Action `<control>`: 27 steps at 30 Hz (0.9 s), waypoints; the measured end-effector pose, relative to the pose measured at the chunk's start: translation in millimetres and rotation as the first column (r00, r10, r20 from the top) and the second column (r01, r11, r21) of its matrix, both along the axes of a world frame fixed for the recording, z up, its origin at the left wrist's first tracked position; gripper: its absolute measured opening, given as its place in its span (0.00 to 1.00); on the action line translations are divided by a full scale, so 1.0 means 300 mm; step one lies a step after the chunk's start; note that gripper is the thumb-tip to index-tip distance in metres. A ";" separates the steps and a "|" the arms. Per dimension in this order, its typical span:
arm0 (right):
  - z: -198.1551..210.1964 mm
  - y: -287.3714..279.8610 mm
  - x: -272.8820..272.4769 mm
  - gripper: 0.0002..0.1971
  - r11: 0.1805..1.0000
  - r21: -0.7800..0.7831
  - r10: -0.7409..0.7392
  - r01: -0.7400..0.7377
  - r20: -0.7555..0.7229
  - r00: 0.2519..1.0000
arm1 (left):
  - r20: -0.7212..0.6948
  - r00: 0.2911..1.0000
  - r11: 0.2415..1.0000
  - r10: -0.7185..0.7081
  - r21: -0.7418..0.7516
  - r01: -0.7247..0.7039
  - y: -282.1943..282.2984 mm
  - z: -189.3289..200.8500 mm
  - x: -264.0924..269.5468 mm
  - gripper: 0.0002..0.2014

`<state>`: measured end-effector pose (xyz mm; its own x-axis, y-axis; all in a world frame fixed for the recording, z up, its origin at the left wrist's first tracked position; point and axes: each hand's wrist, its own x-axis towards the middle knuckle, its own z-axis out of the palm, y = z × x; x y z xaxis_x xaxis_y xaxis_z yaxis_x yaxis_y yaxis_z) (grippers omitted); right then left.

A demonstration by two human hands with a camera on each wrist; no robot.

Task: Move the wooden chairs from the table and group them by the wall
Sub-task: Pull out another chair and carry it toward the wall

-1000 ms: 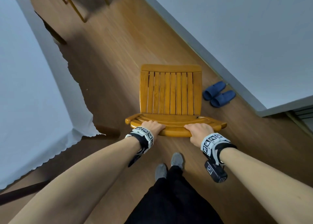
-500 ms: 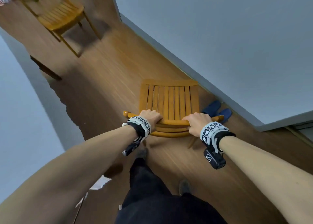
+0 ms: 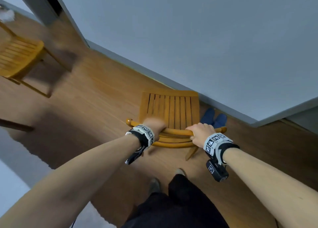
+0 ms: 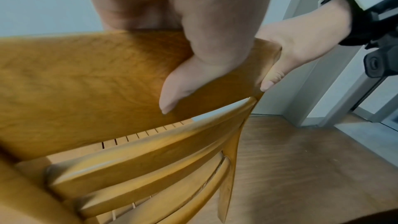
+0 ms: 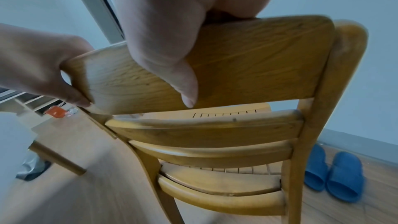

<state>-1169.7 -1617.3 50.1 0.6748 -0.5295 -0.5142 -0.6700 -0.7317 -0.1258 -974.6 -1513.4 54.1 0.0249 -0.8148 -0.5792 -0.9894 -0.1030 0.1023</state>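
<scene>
Both hands gripped the wooden chair (image 3: 169,110) by its top rail, left hand (image 3: 154,124) and right hand (image 3: 200,133) curled over it. The chair stood near the wall (image 3: 189,38). It looked rigid and fairly heavy; that rail seemed the soundest hold.

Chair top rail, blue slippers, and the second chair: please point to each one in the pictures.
Chair top rail (image 5: 247,67): right wrist view, on the rail's broad back face, right of the thumb.
Blue slippers (image 5: 344,178): right wrist view, on the strap of the right slipper.
Second chair (image 3: 19,59): head view, on its slatted seat.
</scene>
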 end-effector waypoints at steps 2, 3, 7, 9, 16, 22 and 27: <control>0.008 -0.035 0.061 0.06 0.999 0.001 -0.041 0.041 0.005 0.999 | 0.007 1.000 1.000 -0.019 -0.015 0.019 -0.055 0.007 0.072 0.14; 0.008 -0.055 0.093 0.05 0.998 0.000 -0.056 0.056 0.006 0.998 | 0.014 0.999 0.999 -0.029 -0.019 0.030 -0.086 0.010 0.107 0.15; -0.002 -0.134 0.215 0.06 0.996 -0.002 -0.090 0.089 -0.004 0.996 | 0.038 0.998 0.999 -0.048 -0.006 0.048 -0.204 0.016 0.237 0.13; -0.020 -0.171 0.278 0.07 0.995 0.003 -0.096 0.096 -0.008 0.995 | 0.038 0.998 0.999 -0.054 0.010 0.054 -0.261 0.018 0.302 0.12; -0.089 -0.278 0.476 0.16 0.985 0.061 -0.159 0.161 -0.028 0.987 | 0.074 0.984 0.986 -0.159 0.055 0.156 -0.450 -0.042 0.525 0.14; -0.122 -0.341 0.600 0.16 0.955 0.081 -0.280 0.286 -0.082 0.957 | 0.058 0.944 0.945 -0.324 0.074 0.320 -0.595 -0.125 0.669 0.16; -0.155 -0.316 0.674 0.21 0.910 0.097 -0.374 0.403 -0.230 0.898 | -0.015 0.891 0.887 -0.454 0.086 0.453 -0.616 -0.193 0.724 0.15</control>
